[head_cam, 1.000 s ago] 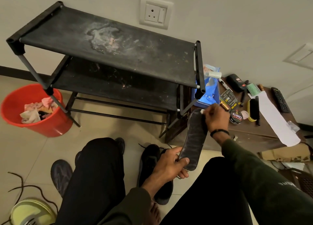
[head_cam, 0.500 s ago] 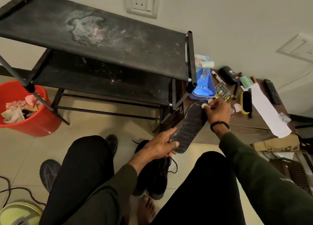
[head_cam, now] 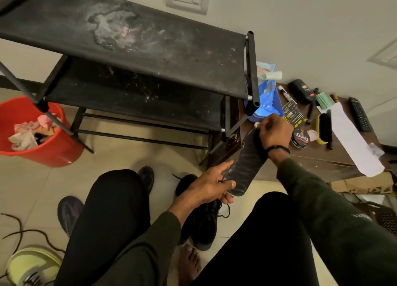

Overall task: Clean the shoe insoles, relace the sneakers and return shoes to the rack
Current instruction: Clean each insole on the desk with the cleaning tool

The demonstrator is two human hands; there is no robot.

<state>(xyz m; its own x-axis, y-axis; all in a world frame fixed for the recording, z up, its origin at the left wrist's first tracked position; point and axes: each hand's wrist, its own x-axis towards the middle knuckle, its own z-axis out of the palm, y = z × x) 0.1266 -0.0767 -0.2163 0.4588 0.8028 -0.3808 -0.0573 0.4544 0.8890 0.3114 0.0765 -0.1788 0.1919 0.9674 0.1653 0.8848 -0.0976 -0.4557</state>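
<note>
- Far left: red bucket (head_cam: pixel 46 152) on the floor, crumpled rags inside; yellow-green sneaker (head_cam: pixel 30 266) at bottom-left corner.
- Grey insole (head_cam: pixel 68 213) lies flat on the floor beside the left knee.
- Black shoe rack (head_cam: pixel 133 47) stands against the wall, top shelf stained and dusty, no shoes on it.
- Black sneakers (head_cam: pixel 204 227) on the floor between the legs, laces loose.
- Left hand (head_cam: pixel 211 188) grips the lower end of the dark insole (head_cam: pixel 245 167), thumb on top, fingers under.
- Insole is held in the air, tilted, upper end toward the low table.
- Right hand (head_cam: pixel 274 131) is curled at the insole's upper end, pinching a small white wipe (head_cam: pixel 256 125) against it.
- Wooden table (head_cam: pixel 322 156), right: blue pack (head_cam: pixel 268 96), polish tin (head_cam: pixel 300 137), brush (head_cam: pixel 324 128), remote (head_cam: pixel 361 114).
</note>
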